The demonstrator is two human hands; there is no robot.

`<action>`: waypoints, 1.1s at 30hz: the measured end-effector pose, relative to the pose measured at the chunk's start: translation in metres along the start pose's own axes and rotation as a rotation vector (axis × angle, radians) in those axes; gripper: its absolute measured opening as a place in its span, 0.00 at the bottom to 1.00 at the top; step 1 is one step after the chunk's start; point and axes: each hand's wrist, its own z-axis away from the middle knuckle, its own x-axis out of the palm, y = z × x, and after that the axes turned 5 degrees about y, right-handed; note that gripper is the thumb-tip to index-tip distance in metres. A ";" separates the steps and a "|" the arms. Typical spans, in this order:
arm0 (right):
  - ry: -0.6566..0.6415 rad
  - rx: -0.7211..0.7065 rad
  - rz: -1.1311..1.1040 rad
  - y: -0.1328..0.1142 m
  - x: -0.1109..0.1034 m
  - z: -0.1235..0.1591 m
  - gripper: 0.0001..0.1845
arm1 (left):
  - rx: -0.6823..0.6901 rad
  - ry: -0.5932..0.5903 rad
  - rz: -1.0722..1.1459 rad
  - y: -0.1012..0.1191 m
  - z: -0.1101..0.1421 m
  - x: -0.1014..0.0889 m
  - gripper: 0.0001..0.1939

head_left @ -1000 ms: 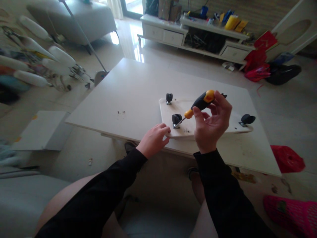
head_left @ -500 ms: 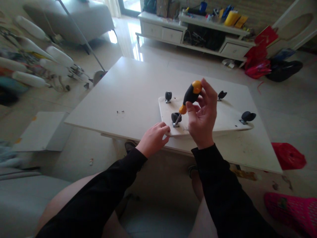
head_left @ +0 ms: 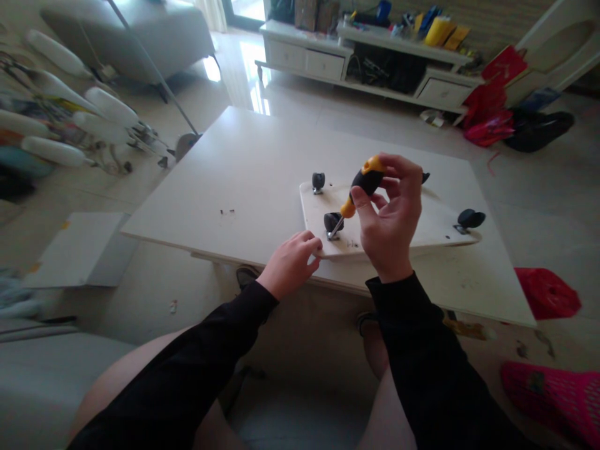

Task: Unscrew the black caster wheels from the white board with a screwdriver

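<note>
A white board (head_left: 398, 232) with black caster wheels lies wheels-up on the white table. My right hand (head_left: 391, 215) is closed around the yellow and black handle of a screwdriver (head_left: 368, 178). The screwdriver leans to the right, its tip down at the metal plate of the near-left caster (head_left: 333, 223). At the board's near-left corner, my left hand (head_left: 291, 262) grips the edge between thumb and fingers. Another caster (head_left: 318, 181) stands at the far-left corner, and one more (head_left: 470, 220) at the right end. The far-right caster (head_left: 425, 178) is mostly hidden behind my right hand.
Small dark bits (head_left: 227, 212) lie on the white table (head_left: 253, 162) left of the board. Beyond it stands a low white cabinet (head_left: 304, 62) with tools on top. A white box (head_left: 79, 250) sits on the floor at left, a pink basket (head_left: 553, 397) at lower right.
My right hand has shifted slightly right and turned, tilting the screwdriver handle further right. The tip stays at the same caster plate. My left hand has not visibly moved.
</note>
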 end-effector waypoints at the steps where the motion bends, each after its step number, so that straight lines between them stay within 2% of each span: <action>1: 0.018 0.008 0.007 0.001 -0.001 0.000 0.24 | 0.001 0.002 -0.001 0.000 0.000 0.000 0.10; 3: 0.033 0.016 -0.002 0.003 -0.003 0.000 0.24 | 0.002 0.005 -0.001 0.000 0.000 0.000 0.10; 9: -0.062 0.000 -0.088 0.002 -0.004 -0.003 0.20 | 0.007 0.012 0.018 -0.001 0.000 0.000 0.09; 13: -0.096 0.013 -0.060 -0.016 -0.005 -0.004 0.21 | 0.013 0.016 0.022 0.000 0.000 0.000 0.09; 18: -0.222 0.040 -0.063 -0.035 -0.006 -0.001 0.23 | 0.012 0.016 0.015 0.000 0.000 0.001 0.09; 25: -0.189 0.024 0.051 -0.023 -0.001 -0.010 0.21 | -0.004 0.008 -0.001 0.001 -0.001 0.000 0.10; 31: -0.242 0.031 0.074 -0.024 0.003 -0.013 0.20 | -0.001 0.008 0.023 -0.001 0.000 0.001 0.10; 33: -0.204 0.023 0.089 -0.024 0.003 -0.011 0.19 | 0.002 0.008 0.025 -0.001 0.000 0.001 0.10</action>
